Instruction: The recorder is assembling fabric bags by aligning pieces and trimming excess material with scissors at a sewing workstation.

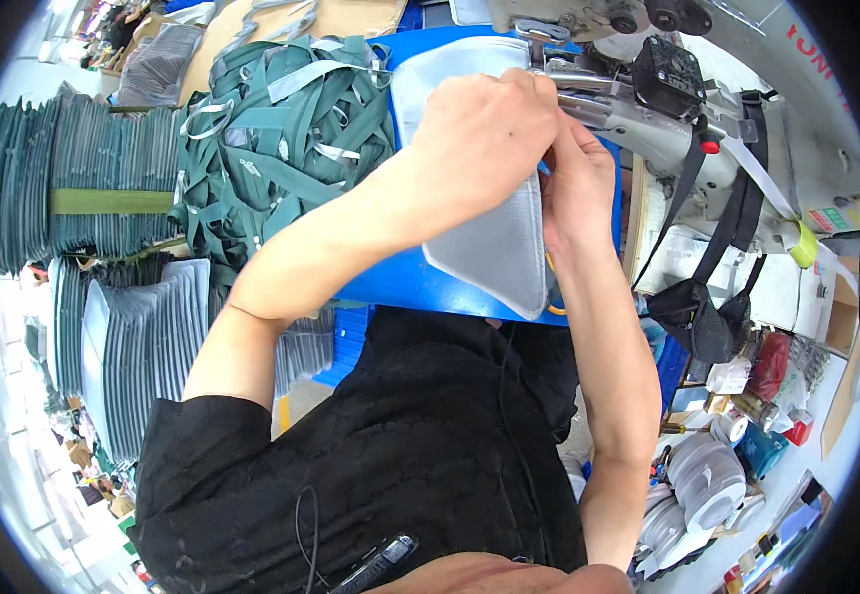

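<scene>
A grey mesh fabric panel (489,252) with a bound edge lies over the blue work surface (390,282), its pointed corner toward me. My left hand (489,129) crosses over the panel, its fingers curled closed at the panel's right edge beside the sewing machine's presser area (549,49). Close against it, my right hand (580,183) has thumb and fingers bent together at the same edge. The fingertips of both hands are largely hidden, so the exact grip is hard to see. A yellow-orange curved thing (556,305) shows partly beneath the panel's right side.
The sewing machine's arm (648,139) fills the upper right, with black straps (712,247) hanging from it. To the left lie a heap of green webbing straps (281,139) and stacked green panels (103,148). Grey panels (148,327) stand below them. White spools (702,480) sit lower right.
</scene>
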Demonstrator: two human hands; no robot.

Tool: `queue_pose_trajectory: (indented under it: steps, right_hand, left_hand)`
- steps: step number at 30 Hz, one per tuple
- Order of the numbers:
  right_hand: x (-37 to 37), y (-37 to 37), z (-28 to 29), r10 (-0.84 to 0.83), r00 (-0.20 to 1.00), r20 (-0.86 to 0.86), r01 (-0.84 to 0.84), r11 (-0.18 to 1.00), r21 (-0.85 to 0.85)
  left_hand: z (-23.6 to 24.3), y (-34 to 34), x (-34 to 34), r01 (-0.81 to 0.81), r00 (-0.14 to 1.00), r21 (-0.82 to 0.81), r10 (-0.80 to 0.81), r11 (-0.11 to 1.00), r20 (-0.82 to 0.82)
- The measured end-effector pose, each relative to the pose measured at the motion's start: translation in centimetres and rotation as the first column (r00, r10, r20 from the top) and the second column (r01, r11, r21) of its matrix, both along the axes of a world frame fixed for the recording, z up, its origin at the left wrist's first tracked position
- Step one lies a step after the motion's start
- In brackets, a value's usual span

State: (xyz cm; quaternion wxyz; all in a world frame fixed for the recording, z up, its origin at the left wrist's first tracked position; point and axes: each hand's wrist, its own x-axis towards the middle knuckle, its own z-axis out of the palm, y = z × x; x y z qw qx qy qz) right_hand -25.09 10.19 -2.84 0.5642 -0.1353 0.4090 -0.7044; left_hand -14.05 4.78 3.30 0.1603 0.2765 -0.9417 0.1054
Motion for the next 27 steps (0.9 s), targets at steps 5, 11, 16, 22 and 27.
queue_pose_trajectory:
  steps: [5, 11, 16, 22, 27]
  right_hand:
    - [-0.6, 1.0, -0.3, 0.011, 0.99, -0.141, -0.015, 0.999, -0.03]
    - [-0.1, 3.3, -0.4, -0.011, 0.563, -0.826, -0.085, 0.994, -0.072]
    - [0.1, 3.4, -1.3, 0.066, 0.938, -0.34, -0.131, 0.976, -0.172]
    - [0.3, 3.4, -1.9, 0.102, 0.984, -0.146, -0.135, 0.961, -0.241]
    - [-0.1, 1.1, -1.9, 0.1, 0.99, -0.103, -0.123, 0.961, -0.248]
  left_hand:
    - [-0.5, 0.2, 0.0, -0.066, 0.957, 0.165, 0.109, 0.984, -0.268]
    - [-2.6, -1.2, 2.2, 0.249, 0.825, 0.327, -0.022, 0.912, -0.565]
    - [-2.6, -0.8, 4.5, 0.269, 0.875, 0.2, -0.152, 0.942, -0.46]
    - [-0.3, -0.4, 3.8, 0.219, 0.941, 0.171, -0.161, 0.961, -0.298]
    - [0.8, -1.9, 3.4, 0.169, 0.968, 0.173, -0.13, 0.97, -0.213]
